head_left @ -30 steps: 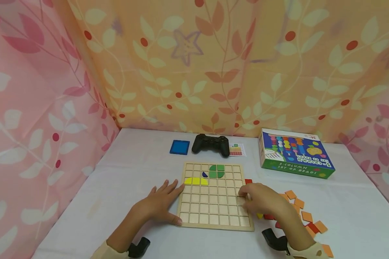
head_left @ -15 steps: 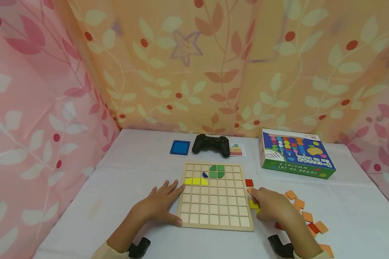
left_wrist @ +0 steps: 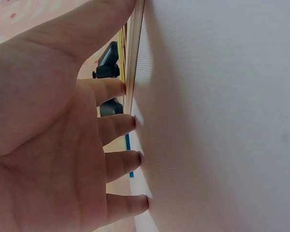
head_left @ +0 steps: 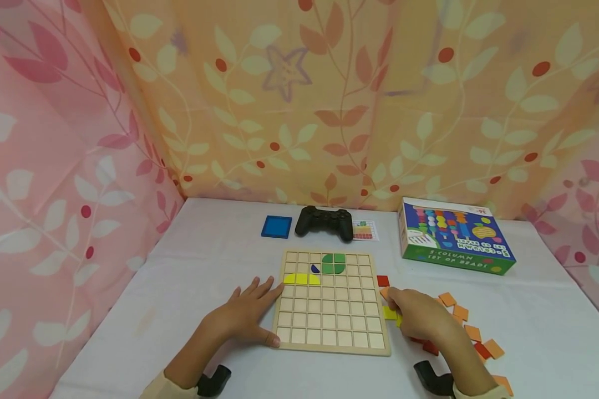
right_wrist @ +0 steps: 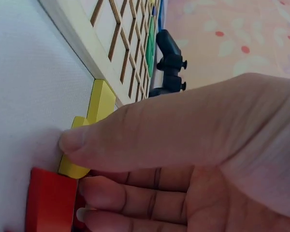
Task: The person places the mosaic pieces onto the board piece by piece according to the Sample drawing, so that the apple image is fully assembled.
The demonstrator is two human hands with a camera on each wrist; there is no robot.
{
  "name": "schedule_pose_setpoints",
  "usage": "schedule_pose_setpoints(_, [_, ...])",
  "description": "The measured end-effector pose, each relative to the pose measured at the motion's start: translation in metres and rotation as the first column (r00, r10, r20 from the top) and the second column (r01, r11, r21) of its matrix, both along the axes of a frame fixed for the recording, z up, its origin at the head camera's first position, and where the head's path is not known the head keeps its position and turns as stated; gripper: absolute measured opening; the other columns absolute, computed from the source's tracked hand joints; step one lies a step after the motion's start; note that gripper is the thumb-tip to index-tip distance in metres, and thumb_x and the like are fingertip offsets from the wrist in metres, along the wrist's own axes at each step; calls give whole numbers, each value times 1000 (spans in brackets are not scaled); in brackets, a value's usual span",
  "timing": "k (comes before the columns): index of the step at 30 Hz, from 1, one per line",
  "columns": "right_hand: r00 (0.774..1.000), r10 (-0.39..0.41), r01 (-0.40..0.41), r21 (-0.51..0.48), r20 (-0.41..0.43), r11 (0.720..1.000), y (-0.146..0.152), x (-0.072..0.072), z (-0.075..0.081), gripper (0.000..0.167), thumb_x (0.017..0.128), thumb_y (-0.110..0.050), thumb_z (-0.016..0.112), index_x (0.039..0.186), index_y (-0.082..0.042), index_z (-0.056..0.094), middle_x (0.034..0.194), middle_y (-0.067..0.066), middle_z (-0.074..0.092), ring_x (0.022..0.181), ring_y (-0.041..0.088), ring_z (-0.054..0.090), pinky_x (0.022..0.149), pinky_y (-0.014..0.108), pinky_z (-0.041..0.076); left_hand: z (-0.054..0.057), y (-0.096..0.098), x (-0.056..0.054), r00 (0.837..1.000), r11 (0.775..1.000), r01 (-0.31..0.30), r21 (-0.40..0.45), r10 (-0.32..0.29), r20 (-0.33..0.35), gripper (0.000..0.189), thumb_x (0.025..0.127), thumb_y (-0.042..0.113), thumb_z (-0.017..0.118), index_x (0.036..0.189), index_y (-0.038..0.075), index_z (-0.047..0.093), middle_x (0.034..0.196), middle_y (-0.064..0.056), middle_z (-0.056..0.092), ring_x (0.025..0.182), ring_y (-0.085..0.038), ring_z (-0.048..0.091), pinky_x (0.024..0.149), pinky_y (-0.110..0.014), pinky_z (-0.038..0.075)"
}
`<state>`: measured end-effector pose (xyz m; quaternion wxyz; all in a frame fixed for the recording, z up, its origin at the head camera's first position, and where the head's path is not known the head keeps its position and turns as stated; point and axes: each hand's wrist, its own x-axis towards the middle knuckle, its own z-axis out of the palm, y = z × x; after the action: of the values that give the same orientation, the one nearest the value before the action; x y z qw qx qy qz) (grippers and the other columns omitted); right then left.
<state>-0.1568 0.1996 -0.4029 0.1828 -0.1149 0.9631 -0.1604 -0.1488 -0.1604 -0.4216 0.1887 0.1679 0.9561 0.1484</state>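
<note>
A wooden grid board (head_left: 334,350) lies on the white tablecloth. My left hand (head_left: 244,315) spreads its fingers along the board's left edge, thumb at the near corner. On the board sit yellow pieces (head_left: 301,279), a dark blue piece (head_left: 315,269) and green quarter-round pieces (head_left: 328,268). Right of the board, my right hand (head_left: 421,316) reaches among loose tiles, its index fingertip at an orange tile (head_left: 385,292). In the right wrist view, its thumb touches a small yellow piece (right_wrist: 73,166), near a larger yellow tile (right_wrist: 102,100) and a red tile (right_wrist: 50,200). The index finger is hidden there.
Orange tiles (head_left: 472,333) and red tiles are scattered right of the right hand. Behind the board lie a blue square tray (head_left: 277,227), a black game controller (head_left: 324,221) and a small pattern card (head_left: 364,230). A green and blue bead-set box (head_left: 456,235) stands at back right.
My right hand has moved right, off the board's edge and down to the loose tiles, uncovering yellow and orange ones. The left hand has stayed in place.
</note>
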Motion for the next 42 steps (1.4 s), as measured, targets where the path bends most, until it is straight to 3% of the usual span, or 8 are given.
schedule_pose_setpoints(5, [1000, -2, 2, -1, 4, 1000, 1, -1, -1, 35, 73, 9, 78, 90, -12, 57, 78, 2, 52, 75, 21, 50, 63, 36, 42, 0, 0, 0, 1000, 1000, -2, 3, 2, 5, 115, 64, 65, 84, 158, 22, 34, 164, -8, 24, 151, -38, 11, 113, -69, 14])
schedule_pose_setpoints(12, [998, -35, 33, -62, -44, 998, 2, -5, -3, 31, 77, -10, 85, 96, -8, 62, 75, 2, 52, 72, 19, 50, 63, 35, 42, 2, 0, 0, 1000, 1000, -7, 4, 7, 9, 115, 65, 65, 84, 159, 23, 33, 165, -7, 23, 151, -37, 10, 113, -68, 13])
schedule_pose_setpoints(17, [997, -56, 51, -74, -54, 996, 0, -9, -5, 32, 77, -8, 85, 102, -8, 65, 79, 2, 55, 74, 21, 51, 66, 37, 47, 3, 1, 1, 1000, 1000, -9, 5, 9, 5, 116, 64, 65, 84, 159, 23, 33, 165, -8, 24, 151, -37, 10, 113, -68, 13])
schedule_pose_setpoints(24, [998, -39, 35, -72, -56, 997, 0, -10, -6, 24, 76, -7, 85, 84, -13, 63, 73, 2, 52, 70, 20, 50, 61, 35, 41, 1, 1, 0, 1000, 1000, -7, 3, 7, 4, 115, 65, 65, 84, 159, 24, 32, 165, -7, 22, 152, -36, 9, 113, -68, 12])
schedule_pose_setpoints(29, [998, -43, 38, -93, -51, 995, 1, -10, -7, 28, 74, -7, 87, 82, -13, 61, 73, 2, 52, 70, 19, 49, 61, 35, 42, 0, 0, 0, 1000, 1000, -2, 6, 2, 1, 115, 65, 65, 84, 159, 23, 33, 165, -7, 23, 151, -37, 10, 113, -68, 13])
schedule_pose_setpoints(42, [996, -46, 34, -165, -73, 986, 3, -9, -4, 15, 83, 1, 76, 83, -12, 67, 70, 0, 53, 70, 18, 50, 64, 35, 45, -3, -1, -1, 1000, 1000, -10, 6, 10, 1, 116, 64, 66, 84, 159, 24, 33, 165, -6, 23, 152, -36, 9, 114, -68, 12])
